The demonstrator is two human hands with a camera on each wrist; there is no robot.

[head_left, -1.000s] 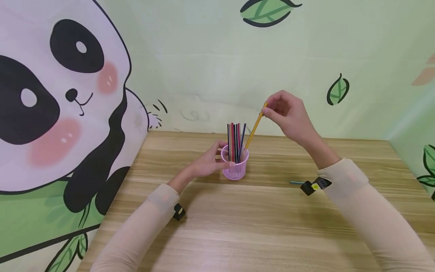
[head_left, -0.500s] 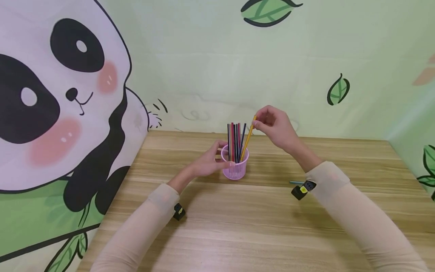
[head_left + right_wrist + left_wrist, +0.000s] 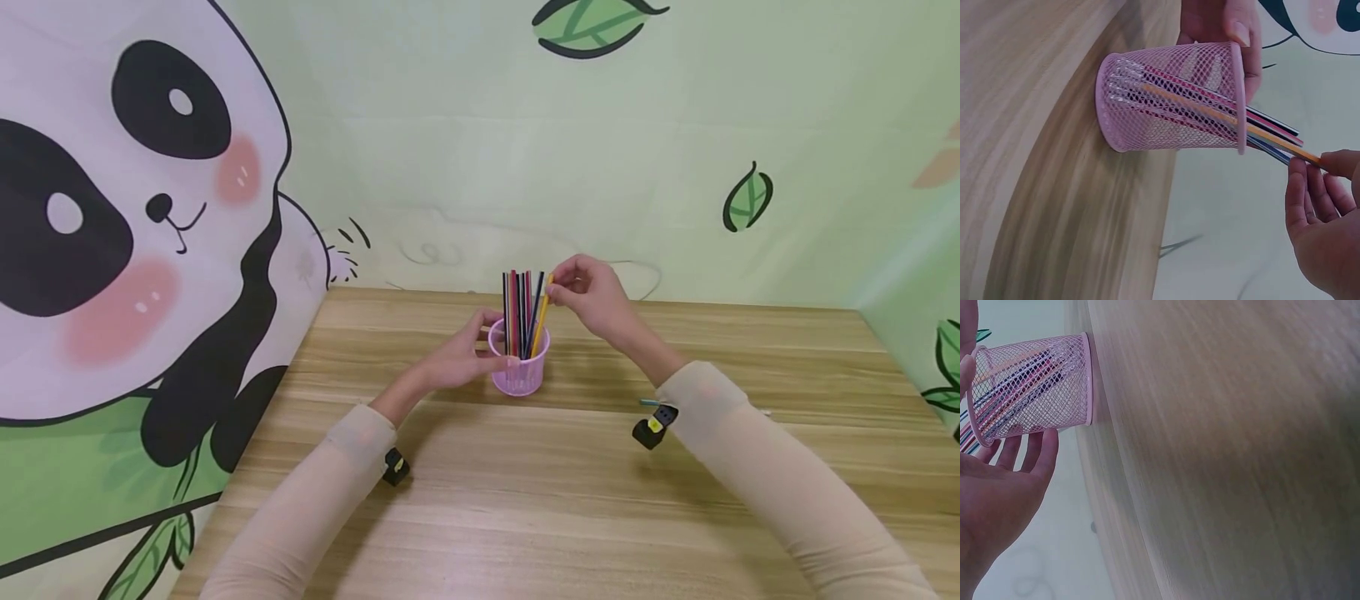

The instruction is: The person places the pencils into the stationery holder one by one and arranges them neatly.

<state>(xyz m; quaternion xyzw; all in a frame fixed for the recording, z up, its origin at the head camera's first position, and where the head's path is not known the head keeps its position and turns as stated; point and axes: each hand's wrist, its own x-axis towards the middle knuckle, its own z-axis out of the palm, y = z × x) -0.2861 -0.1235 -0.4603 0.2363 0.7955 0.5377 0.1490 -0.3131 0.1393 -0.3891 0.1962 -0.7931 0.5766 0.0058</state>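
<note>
A pink mesh pencil cup point(image 3: 519, 380) stands upright on the table, holding several thin pencils point(image 3: 517, 312) in black, red and dark blue. My left hand point(image 3: 461, 358) grips the cup from its left side, fingers behind it and thumb at the front of the rim. With thumb and fingertips, my right hand point(image 3: 596, 296) pinches the top end of a yellow pencil point(image 3: 542, 317). In the right wrist view the yellow pencil's point(image 3: 1210, 111) lower part is inside the cup, seen through the mesh. The left wrist view shows fingers point(image 3: 1047, 450) touching the mesh wall.
A teal pencil point(image 3: 649, 403) lies on the wooden table point(image 3: 480, 500) to the right, partly hidden under my right forearm. Behind the table rises a pale green backdrop point(image 3: 450, 150) with a printed panda and leaves. A small black camera sits on each wrist.
My right hand has moved down and left, lowering the yellow pencil deeper into the cup beside the others. The left hand and the cup have stayed in place.
</note>
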